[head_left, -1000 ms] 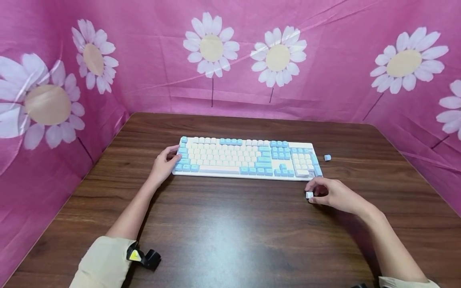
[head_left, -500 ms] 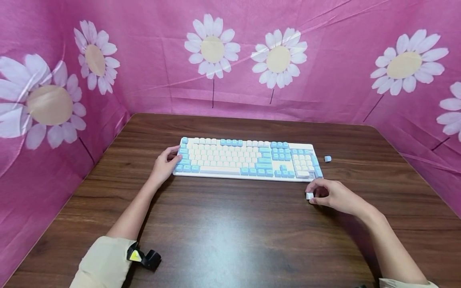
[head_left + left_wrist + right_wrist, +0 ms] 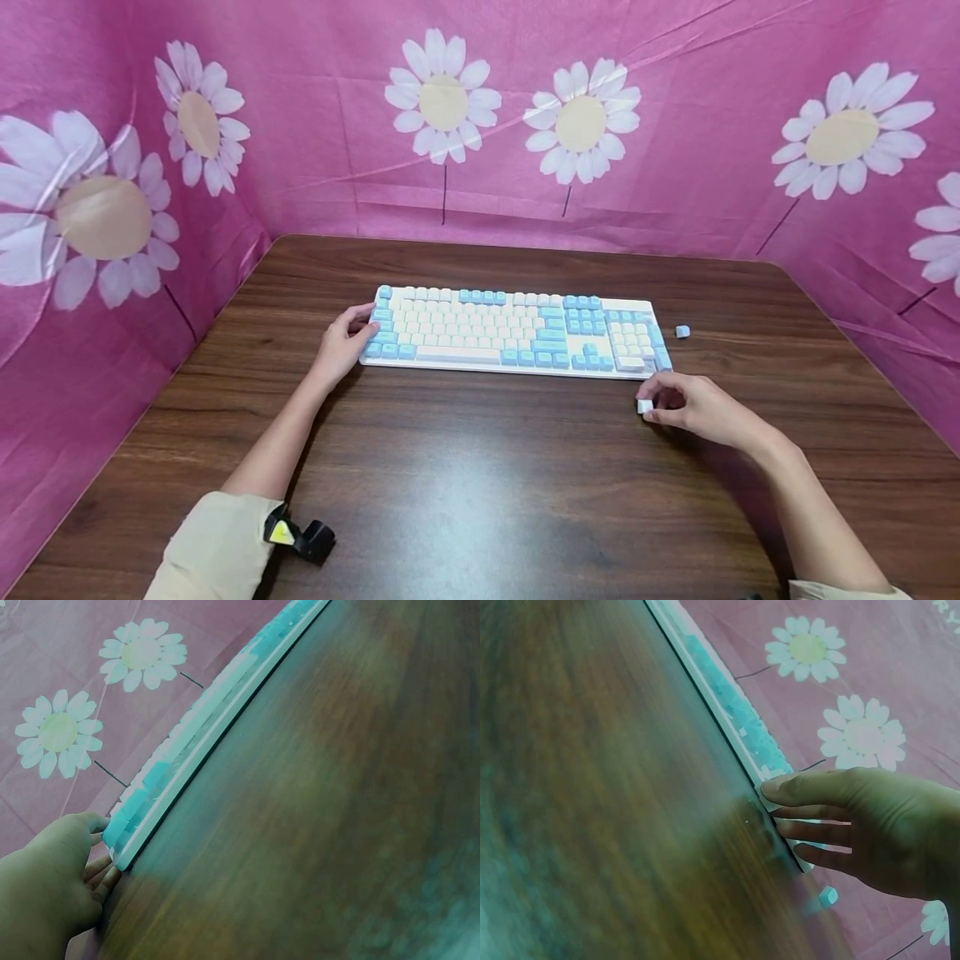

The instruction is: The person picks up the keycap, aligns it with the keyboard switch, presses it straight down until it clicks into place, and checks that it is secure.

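Note:
A white and light-blue computer keyboard (image 3: 465, 329) lies flat towards the back of the table. My left hand (image 3: 341, 348) holds its left end, thumb by the edge keys and the other fingers around the side, as the left wrist view also shows. Just in front of the keyboard's right corner, my right hand (image 3: 697, 407) pinches a small white keycap (image 3: 644, 407) between thumb and fingers. In the right wrist view the thumb largely hides that keycap. To the right of the keyboard a loose blue keycap (image 3: 682, 332) lies on the table.
The dark wood-grain table (image 3: 465, 467) reaches back to a pink cloth (image 3: 510, 200) printed with daisies, which hangs behind it and along both sides. A black wrist-camera mount (image 3: 315, 540) sits at the left sleeve (image 3: 217, 542).
Almost nothing differs: the view has shifted slightly, while the left hand stays on the keyboard and the right hand keeps the white keycap in the same place.

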Tool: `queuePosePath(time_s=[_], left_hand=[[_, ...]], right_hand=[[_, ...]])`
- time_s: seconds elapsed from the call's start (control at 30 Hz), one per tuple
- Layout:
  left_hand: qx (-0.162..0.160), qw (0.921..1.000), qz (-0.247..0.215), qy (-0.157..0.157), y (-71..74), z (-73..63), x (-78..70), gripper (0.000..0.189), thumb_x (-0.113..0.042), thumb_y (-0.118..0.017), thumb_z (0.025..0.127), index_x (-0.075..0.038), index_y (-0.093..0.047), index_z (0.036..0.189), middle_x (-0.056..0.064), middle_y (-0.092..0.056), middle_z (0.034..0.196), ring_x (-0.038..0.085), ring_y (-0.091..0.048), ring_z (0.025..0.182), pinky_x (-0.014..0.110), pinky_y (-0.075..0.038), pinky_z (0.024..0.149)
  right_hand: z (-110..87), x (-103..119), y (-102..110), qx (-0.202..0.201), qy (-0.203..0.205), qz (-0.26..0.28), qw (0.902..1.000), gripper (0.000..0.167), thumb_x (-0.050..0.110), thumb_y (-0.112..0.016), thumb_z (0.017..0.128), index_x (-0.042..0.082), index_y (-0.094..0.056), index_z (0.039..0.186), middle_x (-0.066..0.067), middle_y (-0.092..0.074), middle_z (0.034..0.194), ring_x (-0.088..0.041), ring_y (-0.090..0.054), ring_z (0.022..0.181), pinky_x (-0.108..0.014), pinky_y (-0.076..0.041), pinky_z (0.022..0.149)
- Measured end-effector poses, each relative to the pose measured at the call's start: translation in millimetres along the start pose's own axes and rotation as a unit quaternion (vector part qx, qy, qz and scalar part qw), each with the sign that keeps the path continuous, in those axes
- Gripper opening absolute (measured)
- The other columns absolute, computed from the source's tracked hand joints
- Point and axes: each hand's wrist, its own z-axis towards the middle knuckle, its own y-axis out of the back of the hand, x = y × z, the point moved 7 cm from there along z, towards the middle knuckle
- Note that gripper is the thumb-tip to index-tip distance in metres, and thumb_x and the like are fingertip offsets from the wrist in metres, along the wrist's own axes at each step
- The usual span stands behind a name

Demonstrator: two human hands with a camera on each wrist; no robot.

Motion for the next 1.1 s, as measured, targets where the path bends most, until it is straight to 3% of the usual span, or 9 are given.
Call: queuePosePath(time_s=[0.37,0.57,1.1], left_hand=[[-0.002,1.0000,-0.005,-0.003,0.7,0.2,-0.3,0.038,-0.009,-0.053,0.092,0.005,-0.048,0.127,0.022,-0.050,0.126,0.032,-0.050,0.105,0.040,-0.036,0.091],[-0.004,1.0000,-0.005,-0.006,0.3,0.5,0.1,0.037,-0.008,-0.053,0.092,0.005,-0.048,0.126,0.022,-0.050,0.125,0.032,-0.050,0.104,0.039,-0.037,0.090],[-0.002,1.0000,0.001,-0.002,0.1,0.5,0.5,0.038,-0.010,-0.053,0.092,0.004,-0.048,0.128,0.022,-0.051,0.125,0.032,-0.050,0.104,0.039,-0.037,0.090]], right_hand=[[5.8,15,7,-0.017,0.022,-0.002,0.9996,0.017,0.005,-0.071,0.079,0.013,-0.061,0.090,0.006,-0.058,0.074,-0.008,-0.054,0.065,-0.025,-0.044,0.057],[8.1,11,10,-0.025,0.031,-0.015,0.9991,0.017,0.009,-0.072,0.079,0.017,-0.062,0.090,0.009,-0.059,0.079,-0.008,-0.056,0.070,-0.025,-0.046,0.061],[18.7,8,26,-0.037,0.015,-0.038,0.9984,0.017,0.009,-0.072,0.079,0.013,-0.063,0.092,0.006,-0.060,0.082,-0.009,-0.056,0.071,-0.025,-0.047,0.062]])
